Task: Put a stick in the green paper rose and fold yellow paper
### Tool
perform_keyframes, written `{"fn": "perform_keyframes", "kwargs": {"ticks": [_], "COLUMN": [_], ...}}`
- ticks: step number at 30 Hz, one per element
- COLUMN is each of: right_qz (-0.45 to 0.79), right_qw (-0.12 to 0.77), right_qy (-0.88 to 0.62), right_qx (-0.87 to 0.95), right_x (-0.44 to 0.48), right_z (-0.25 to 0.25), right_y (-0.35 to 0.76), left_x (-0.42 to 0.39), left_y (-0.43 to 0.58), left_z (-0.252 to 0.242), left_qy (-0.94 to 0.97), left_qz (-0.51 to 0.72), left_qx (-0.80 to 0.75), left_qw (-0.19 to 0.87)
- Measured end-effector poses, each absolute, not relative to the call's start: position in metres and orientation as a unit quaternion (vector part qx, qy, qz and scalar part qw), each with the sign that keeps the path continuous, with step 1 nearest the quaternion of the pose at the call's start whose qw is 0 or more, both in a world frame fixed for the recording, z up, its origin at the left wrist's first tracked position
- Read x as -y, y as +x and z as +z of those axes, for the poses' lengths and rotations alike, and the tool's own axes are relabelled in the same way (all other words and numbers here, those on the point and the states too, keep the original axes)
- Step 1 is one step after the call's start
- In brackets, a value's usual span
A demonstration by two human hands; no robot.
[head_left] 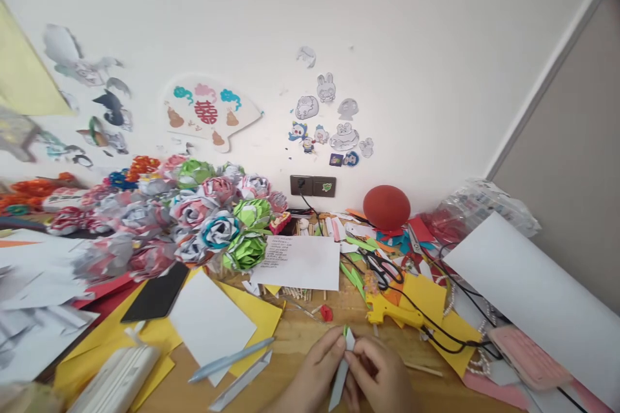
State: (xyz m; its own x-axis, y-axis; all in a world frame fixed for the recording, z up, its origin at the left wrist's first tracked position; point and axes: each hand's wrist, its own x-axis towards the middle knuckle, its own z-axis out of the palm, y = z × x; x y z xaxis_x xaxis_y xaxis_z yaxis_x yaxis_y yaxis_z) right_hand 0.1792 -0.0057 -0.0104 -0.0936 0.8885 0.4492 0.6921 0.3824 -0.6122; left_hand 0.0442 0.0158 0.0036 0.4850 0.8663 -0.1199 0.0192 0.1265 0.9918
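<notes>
My left hand (317, 368) and my right hand (380, 374) meet low in the centre, just above the wooden table. Between them they pinch a narrow folded paper strip (340, 381), pale grey-white with a bit of green at its top. Its lower end hangs down between my palms, and my fingers partly hide it. Left of my hands lie another folded paper strip (242, 381) and a light blue pen (231, 360), whose middle crosses a white paper sheet (210, 316). A small red paper piece (326, 313) sits just beyond my fingers.
Many paper flowers (220, 230) pile up at back left. To the right are a yellow glue gun (394, 313) with a black cord, scissors (382, 269), paper scraps and a red balloon (386, 206). A written sheet (310, 264) lies ahead; a wooden stick (423, 369) is near my right hand.
</notes>
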Motion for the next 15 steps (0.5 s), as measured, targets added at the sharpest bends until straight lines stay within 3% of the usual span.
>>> {"fn": "perform_keyframes", "kwargs": {"ticks": [5,15], "right_qz": [0.22,0.302], "right_qw": [0.435,0.49], "right_qy": [-0.529,-0.547], "right_qx": [0.694,0.608], "right_x": [0.006,0.013], "right_z": [-0.012,-0.017], "right_y": [0.177,0.167], "left_x": [-0.017,-0.013], "left_y": [0.044,0.043], "left_z": [0.007,0.015], "left_qy": [0.518,0.529], "left_qz": [0.353,0.371], "left_qx": [-0.361,-0.361], "left_qw": [0.69,0.672]}}
